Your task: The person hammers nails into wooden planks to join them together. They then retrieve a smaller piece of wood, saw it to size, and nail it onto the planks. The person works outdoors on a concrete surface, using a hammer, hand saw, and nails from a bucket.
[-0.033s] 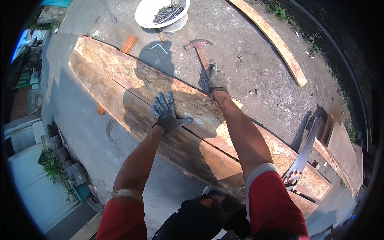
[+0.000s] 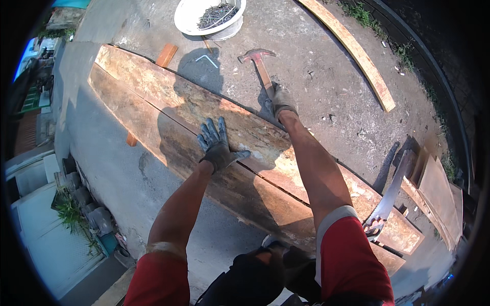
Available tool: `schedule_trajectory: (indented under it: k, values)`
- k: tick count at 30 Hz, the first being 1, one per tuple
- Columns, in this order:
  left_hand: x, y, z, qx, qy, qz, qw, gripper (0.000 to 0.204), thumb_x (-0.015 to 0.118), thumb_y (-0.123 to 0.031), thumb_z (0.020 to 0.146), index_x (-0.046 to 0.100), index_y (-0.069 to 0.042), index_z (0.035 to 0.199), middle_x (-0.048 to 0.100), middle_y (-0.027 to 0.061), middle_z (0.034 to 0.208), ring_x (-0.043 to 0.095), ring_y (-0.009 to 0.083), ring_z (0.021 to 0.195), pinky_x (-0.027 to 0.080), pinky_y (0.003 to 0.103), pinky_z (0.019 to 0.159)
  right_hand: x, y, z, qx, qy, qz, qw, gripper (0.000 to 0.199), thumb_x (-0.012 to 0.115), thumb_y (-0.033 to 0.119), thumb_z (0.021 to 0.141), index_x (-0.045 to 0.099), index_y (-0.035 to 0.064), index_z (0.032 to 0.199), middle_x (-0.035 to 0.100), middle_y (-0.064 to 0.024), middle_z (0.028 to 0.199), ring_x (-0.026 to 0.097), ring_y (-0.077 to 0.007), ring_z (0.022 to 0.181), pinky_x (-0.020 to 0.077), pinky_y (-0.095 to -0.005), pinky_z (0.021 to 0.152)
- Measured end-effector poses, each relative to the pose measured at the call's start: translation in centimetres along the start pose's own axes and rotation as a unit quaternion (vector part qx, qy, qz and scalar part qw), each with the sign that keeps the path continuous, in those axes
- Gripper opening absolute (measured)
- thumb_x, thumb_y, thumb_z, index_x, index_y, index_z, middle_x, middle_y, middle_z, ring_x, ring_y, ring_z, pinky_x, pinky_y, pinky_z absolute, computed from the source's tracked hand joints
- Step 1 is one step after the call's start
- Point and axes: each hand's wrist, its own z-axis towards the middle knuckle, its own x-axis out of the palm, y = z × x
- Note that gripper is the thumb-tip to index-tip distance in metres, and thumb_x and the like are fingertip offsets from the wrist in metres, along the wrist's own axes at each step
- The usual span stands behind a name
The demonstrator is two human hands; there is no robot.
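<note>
One white bowl (image 2: 190, 21) stands on the concrete ground (image 2: 316, 66) at the top of the view; contents: a heap of dark nails (image 2: 217, 14). Two long weathered planks (image 2: 168, 117) lie side by side, running from upper left to lower right. Left hand (image 2: 217, 145), gloved, lies flat with fingers spread wide on the planks near their seam. Right hand (image 2: 282, 102), gloved, is closed around the lower end of a wooden-handled hammer (image 2: 260, 64), whose head rests on the ground just beyond the planks. One handsaw (image 2: 390, 196) lies at the right. One separate board (image 2: 354, 51) lies at upper right.
</note>
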Motion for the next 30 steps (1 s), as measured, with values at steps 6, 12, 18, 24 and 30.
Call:
schedule_trajectory:
  k: [6,12,18,24,30]
  values:
    - [2.8,3.9,-2.5,-0.010,-0.010,-0.036,0.999,0.149,0.073,-0.085,0.066,-0.014,-0.011,0.163,-0.016,0.0380,0.163,-0.014,0.0546,0.152,-0.005,0.071,0.117,-7.8,-0.3,-12.1,-0.068,0.028,0.013,0.997,0.028,0.070,0.019,0.091,0.063,0.0027,0.113,0.070,-0.0211,0.092,0.070,-0.0383,0.083,0.0535,-0.0447,0.072]
    - [-1.8,0.7,0.6,-0.027,0.088,0.015,0.996,0.155,0.078,-0.081,0.065,-0.020,-0.008,0.161,-0.021,0.0389,0.161,-0.018,0.0557,0.151,-0.009,0.069,0.116,-0.7,-5.2,-33.4,0.363,0.034,0.217,0.906,0.057,0.072,0.042,0.093,0.058,-0.0023,0.126,0.067,-0.0267,0.117,0.062,-0.0441,0.115,0.0484,-0.0506,0.094]
    - [0.2,1.9,-0.2,0.001,-0.003,0.018,1.000,0.145,0.077,-0.077,0.069,-0.007,-0.007,0.163,-0.008,0.0401,0.162,-0.005,0.0579,0.151,0.000,0.070,0.117,3.0,-1.3,-29.5,0.424,-0.074,0.061,0.901,0.052,0.079,0.045,0.086,0.066,0.0014,0.111,0.063,-0.0188,0.106,0.056,-0.0400,0.108,0.0433,-0.0511,0.094]
    - [-10.6,5.9,11.2,0.164,-0.294,-0.100,0.936,0.030,0.063,-0.027,0.098,0.062,-0.006,0.120,0.061,0.0173,0.117,0.054,0.0395,0.117,0.038,0.053,0.102,5.4,-4.5,-31.3,0.448,-0.088,0.081,0.886,0.047,0.084,0.033,0.084,0.066,-0.0013,0.110,0.064,-0.0149,0.096,0.062,-0.0290,0.086,0.0520,-0.0427,0.075]
    - [-16.6,15.1,27.9,-0.024,-0.203,0.060,0.977,0.026,0.064,-0.026,0.092,0.070,-0.003,0.101,0.073,0.0191,0.100,0.070,0.0387,0.095,0.056,0.049,0.082,4.8,-3.9,-30.6,0.492,-0.091,0.146,0.854,0.046,0.080,0.034,0.087,0.063,-0.0049,0.103,0.062,-0.0186,0.103,0.061,-0.0357,0.099,0.0498,-0.0476,0.085]
